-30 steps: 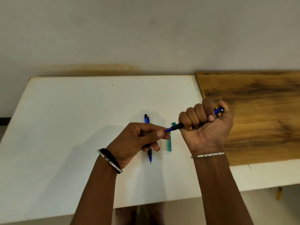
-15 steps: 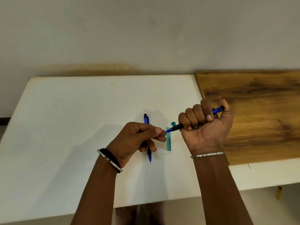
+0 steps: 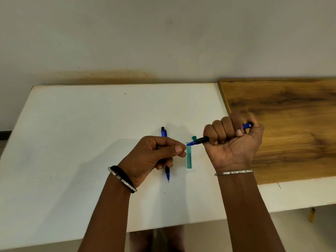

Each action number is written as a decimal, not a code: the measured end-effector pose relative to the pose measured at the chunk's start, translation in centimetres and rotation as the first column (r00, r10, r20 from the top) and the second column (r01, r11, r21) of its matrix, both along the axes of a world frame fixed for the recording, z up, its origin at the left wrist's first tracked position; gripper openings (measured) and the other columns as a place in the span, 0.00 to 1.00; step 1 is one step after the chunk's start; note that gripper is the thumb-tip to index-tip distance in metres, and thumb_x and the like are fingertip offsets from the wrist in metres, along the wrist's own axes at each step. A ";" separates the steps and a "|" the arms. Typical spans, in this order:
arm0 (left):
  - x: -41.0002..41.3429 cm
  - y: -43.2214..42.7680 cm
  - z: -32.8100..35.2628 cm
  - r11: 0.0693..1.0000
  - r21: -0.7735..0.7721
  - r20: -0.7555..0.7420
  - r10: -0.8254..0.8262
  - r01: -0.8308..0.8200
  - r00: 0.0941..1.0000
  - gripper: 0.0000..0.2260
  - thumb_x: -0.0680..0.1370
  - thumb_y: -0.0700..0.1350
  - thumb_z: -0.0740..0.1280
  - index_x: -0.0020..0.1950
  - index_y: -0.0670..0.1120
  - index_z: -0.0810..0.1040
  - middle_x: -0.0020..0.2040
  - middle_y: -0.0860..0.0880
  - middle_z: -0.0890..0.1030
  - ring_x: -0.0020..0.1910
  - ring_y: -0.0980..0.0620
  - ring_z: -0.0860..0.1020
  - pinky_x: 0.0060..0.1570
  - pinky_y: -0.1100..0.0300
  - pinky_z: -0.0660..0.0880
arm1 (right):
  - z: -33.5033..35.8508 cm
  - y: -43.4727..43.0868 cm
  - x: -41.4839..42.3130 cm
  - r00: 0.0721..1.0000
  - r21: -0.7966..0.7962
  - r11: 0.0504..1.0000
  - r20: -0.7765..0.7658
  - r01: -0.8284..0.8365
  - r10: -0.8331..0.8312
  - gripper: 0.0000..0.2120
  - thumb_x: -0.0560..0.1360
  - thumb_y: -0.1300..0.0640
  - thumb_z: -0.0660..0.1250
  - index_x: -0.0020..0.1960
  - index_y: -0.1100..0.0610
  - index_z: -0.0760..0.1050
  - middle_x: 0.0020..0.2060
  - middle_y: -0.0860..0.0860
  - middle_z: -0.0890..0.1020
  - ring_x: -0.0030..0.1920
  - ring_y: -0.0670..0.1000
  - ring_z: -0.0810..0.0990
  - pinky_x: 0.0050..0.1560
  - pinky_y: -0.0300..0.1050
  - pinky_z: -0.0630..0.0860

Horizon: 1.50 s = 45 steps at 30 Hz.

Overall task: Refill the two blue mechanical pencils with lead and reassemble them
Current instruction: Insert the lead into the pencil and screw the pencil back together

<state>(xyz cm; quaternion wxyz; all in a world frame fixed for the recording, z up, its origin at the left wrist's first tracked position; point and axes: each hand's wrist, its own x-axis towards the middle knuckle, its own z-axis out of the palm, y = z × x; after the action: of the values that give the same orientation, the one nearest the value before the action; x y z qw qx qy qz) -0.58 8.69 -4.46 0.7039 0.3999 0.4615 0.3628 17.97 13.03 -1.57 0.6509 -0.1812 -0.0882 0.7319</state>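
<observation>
Pencil [image 3: 200, 140] fisted in right hand [image 3: 234, 142] slants tip-left toward left hand's [image 3: 154, 155] pinched fingertips [image 3: 179, 149].

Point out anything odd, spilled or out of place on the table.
Nothing spilled or damaged. The green lead case lies open on the table, its cap loose just beyond it. The second pencil lies partly under the left hand. The right hand grips the other pencil.

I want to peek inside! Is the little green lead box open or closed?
Open. The green lead box lies flat on the white table, and its darker green cap sits apart, just beyond its top end.
</observation>
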 end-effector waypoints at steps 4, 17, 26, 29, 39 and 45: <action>0.1 -0.1 0.1 1.000 0.019 0.003 -0.011 0.011 1.000 0.13 0.70 0.52 0.73 0.51 0.48 0.85 0.48 0.45 0.86 0.31 0.56 0.76 0.28 0.66 0.68 | 0.2 0.0 0.1 1.000 0.022 1.000 -0.007 -0.023 0.023 0.27 0.79 0.44 0.46 0.25 0.54 0.59 0.21 0.47 0.54 0.21 0.46 0.51 0.24 0.37 0.53; 0.2 -0.2 0.3 0.999 0.051 0.010 -0.017 0.016 1.000 0.10 0.71 0.52 0.72 0.50 0.50 0.85 0.47 0.46 0.86 0.29 0.58 0.75 0.27 0.67 0.68 | -0.2 -0.2 -0.1 0.998 0.038 0.998 -0.032 -0.056 0.057 0.27 0.79 0.40 0.47 0.27 0.54 0.59 0.22 0.47 0.55 0.22 0.46 0.52 0.24 0.39 0.54; -0.1 -0.2 0.1 0.999 0.050 -0.009 -0.006 0.006 1.000 0.12 0.70 0.54 0.72 0.50 0.50 0.85 0.47 0.46 0.86 0.29 0.57 0.75 0.26 0.67 0.68 | -0.6 0.1 -0.6 0.990 0.038 0.991 -0.038 -0.132 0.133 0.24 0.78 0.38 0.50 0.39 0.57 0.66 0.28 0.49 0.62 0.28 0.47 0.61 0.31 0.42 0.64; -0.2 -0.1 0.1 0.998 0.056 -0.023 -0.005 0.006 1.000 0.12 0.70 0.54 0.72 0.50 0.50 0.85 0.47 0.46 0.86 0.28 0.58 0.75 0.26 0.68 0.68 | -0.8 0.2 -0.7 0.992 0.018 0.992 -0.029 -0.126 0.127 0.22 0.79 0.39 0.51 0.39 0.57 0.67 0.28 0.49 0.63 0.28 0.47 0.62 0.32 0.42 0.65; 0.0 -0.2 0.1 0.998 0.061 -0.031 -0.033 0.035 0.999 0.11 0.70 0.53 0.72 0.49 0.51 0.85 0.47 0.47 0.87 0.28 0.58 0.75 0.25 0.68 0.67 | -0.6 0.0 -0.5 0.998 -0.051 0.997 -0.034 -0.057 0.055 0.25 0.79 0.42 0.49 0.28 0.54 0.59 0.22 0.47 0.54 0.22 0.46 0.52 0.23 0.39 0.54; -0.1 -0.3 0.1 0.997 0.077 -0.019 -0.027 0.028 0.999 0.12 0.70 0.54 0.72 0.50 0.51 0.85 0.47 0.47 0.87 0.27 0.59 0.75 0.25 0.68 0.67 | -0.2 -0.1 -0.5 0.999 -0.069 0.997 -0.039 -0.022 0.019 0.26 0.79 0.44 0.47 0.25 0.54 0.59 0.21 0.47 0.54 0.22 0.46 0.51 0.24 0.38 0.54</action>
<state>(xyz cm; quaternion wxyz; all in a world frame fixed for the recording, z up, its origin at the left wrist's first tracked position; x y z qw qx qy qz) -0.67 8.44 -4.36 0.6887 0.4364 0.4480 0.3669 17.52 12.92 -1.76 0.6383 -0.1885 -0.0522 0.7445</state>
